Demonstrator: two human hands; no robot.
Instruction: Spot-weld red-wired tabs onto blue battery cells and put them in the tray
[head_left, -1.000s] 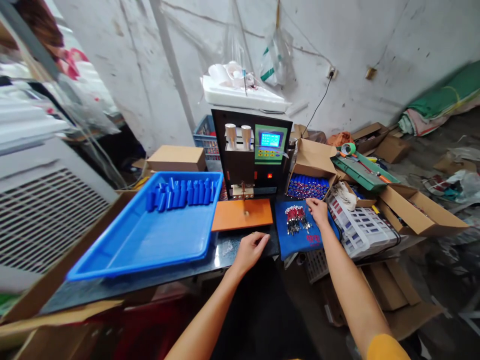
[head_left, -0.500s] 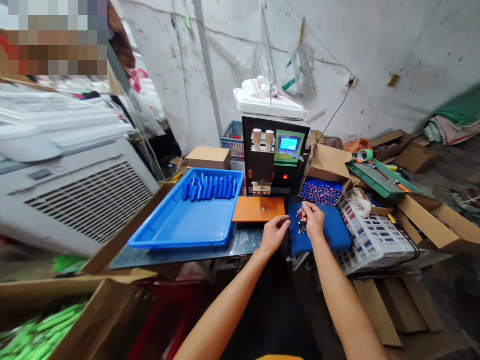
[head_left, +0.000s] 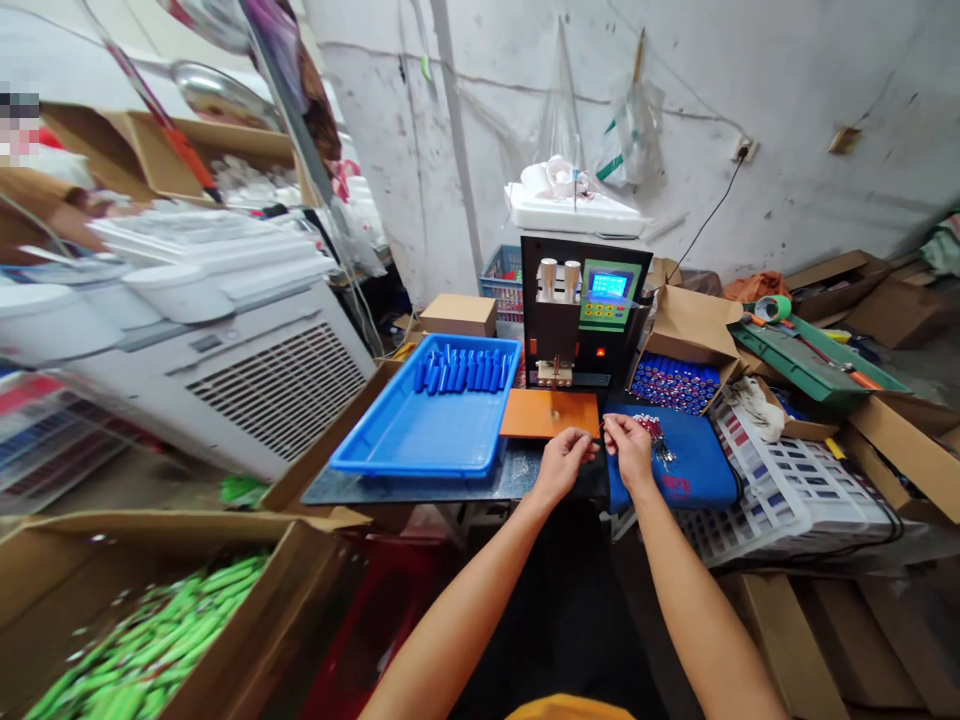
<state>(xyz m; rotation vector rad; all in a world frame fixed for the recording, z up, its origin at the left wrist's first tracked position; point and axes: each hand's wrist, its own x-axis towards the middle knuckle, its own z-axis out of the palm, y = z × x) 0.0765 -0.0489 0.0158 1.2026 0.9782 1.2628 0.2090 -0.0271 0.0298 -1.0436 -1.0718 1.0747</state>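
My left hand (head_left: 566,462) is closed in a pinch in front of the orange plate (head_left: 551,412). My right hand (head_left: 630,450) pinches close beside it, over the edge of a blue cloth pad (head_left: 697,480). Something thin, perhaps a wire, shows between the fingertips, too small to make out clearly. A bunch of small red and dark wire leads (head_left: 660,445) with metal ends lies on the pad next to my right hand. Behind the plate stands a black spot-welding machine (head_left: 544,330) with a lit display, its electrodes above the plate.
Left of the plate, a blue tray (head_left: 420,445) holds blue cylindrical cells (head_left: 461,372). More cells fill a cardboard box (head_left: 694,318) right of the machine. A white crate (head_left: 787,490) and green tray (head_left: 832,365) stand farther right. Green items (head_left: 165,630) fill a carton at lower left.
My right hand has moved left from the wire leads, which now lie uncovered on the pad. Both hands have come together in a pinch. The view has swung left.
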